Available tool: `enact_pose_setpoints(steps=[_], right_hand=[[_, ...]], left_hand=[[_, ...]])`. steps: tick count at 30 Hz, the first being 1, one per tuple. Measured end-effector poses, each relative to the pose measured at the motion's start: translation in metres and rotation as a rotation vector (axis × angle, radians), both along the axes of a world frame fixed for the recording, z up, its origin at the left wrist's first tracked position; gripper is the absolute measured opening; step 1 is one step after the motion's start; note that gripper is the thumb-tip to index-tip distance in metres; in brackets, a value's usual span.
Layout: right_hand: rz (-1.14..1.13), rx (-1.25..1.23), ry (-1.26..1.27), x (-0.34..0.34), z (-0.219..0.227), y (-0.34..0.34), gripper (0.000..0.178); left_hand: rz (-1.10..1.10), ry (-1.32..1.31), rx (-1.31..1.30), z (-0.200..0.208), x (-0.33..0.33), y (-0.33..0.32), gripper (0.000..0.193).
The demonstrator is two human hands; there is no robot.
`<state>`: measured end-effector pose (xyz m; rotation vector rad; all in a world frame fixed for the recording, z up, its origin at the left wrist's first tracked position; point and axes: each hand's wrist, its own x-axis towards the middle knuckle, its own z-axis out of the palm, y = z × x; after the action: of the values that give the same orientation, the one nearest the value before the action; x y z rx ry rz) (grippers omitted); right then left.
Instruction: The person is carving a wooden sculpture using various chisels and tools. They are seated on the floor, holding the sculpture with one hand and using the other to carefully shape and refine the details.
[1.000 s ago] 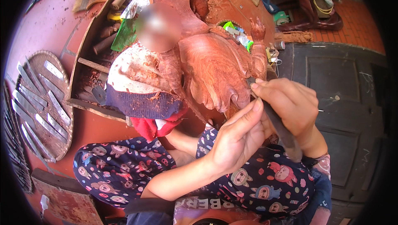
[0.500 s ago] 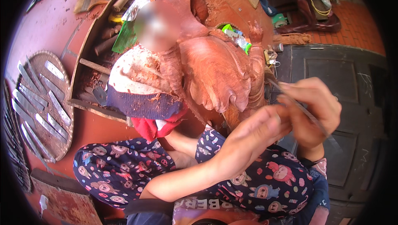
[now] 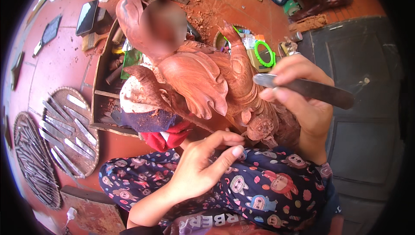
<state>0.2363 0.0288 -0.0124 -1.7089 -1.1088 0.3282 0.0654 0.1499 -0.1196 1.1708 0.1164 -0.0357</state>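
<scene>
A reddish wood carving of a bearded figure leans in front of me, its raised arm toward the right. My right hand pinches a flat, dark metal carving chisel between thumb and fingers, just right of the carving. The chisel's rounded bright end points left, toward the carved arm, with a visible space between them in the picture. My left hand is over my patterned trousers, below the carving. Its thumb and forefinger are apart with nothing between them; the other fingers are partly hidden.
Left of the carving is a wooden tray of tools. Farther left lie a round basket of flat blades and another basket of dark tools. A white sack props the carving. A dark panel lies at right.
My hands have come apart: the left has moved left and down, the right stays raised with the chisel. The chisel has turned flatter. The carving has tilted left, and the view has shifted.
</scene>
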Motion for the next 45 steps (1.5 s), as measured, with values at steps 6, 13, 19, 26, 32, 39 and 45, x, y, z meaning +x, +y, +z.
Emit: enact_pose_setpoints(steps=[6,13,19,26,32,39,45], right_hand=[[0.194,-0.279,-0.035,-0.017,0.001,0.01,0.01],[0.259,-0.427,-0.059,-0.056,-0.023,0.008,0.02],[0.367,-0.527,-0.105,-0.073,-0.02,0.022,0.031],[0.579,-0.617,-0.127,-0.065,-0.025,0.02,0.023],[0.588,-0.668,-0.092,-0.066,-0.025,0.021,0.018],[0.604,-0.704,-0.059,-0.068,-0.024,0.024,0.016],[0.567,-0.749,-0.001,-0.064,-0.022,0.023,0.015]], left_hand=[[0.655,-0.373,0.744,-0.015,-0.013,0.003,0.033],[0.537,-0.434,0.527,-0.012,-0.029,0.005,0.015],[0.736,0.1,0.175,-0.029,-0.113,0.066,0.013],[1.087,1.193,0.915,-0.159,-0.265,0.161,0.026],[0.973,1.336,1.061,-0.205,-0.286,0.158,0.038],[1.147,1.124,1.205,-0.127,-0.209,0.256,0.038],[1.408,1.087,1.006,-0.21,-0.135,0.332,0.021]])
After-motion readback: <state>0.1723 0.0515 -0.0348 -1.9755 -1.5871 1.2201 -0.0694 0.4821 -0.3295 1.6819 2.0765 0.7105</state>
